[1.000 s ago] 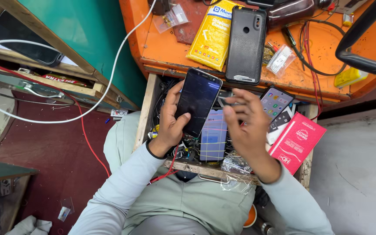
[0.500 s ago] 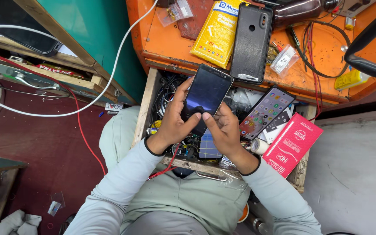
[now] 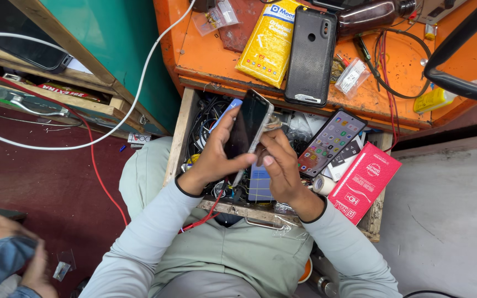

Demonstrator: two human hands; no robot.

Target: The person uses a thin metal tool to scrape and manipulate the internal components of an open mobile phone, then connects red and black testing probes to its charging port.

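A dark glossy phone (image 3: pixel 248 128) was held tilted on edge above the open wooden drawer (image 3: pixel 182 128), clamped in the left hand (image 3: pixel 216 157) with thumb across the glass. The right hand (image 3: pixel 279 165), fingers curled, was pressed against its right edge, both wrists bent inward.

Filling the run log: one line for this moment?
left hand: holds dark phone tilted | right hand: fingers at its edge | below: open drawer
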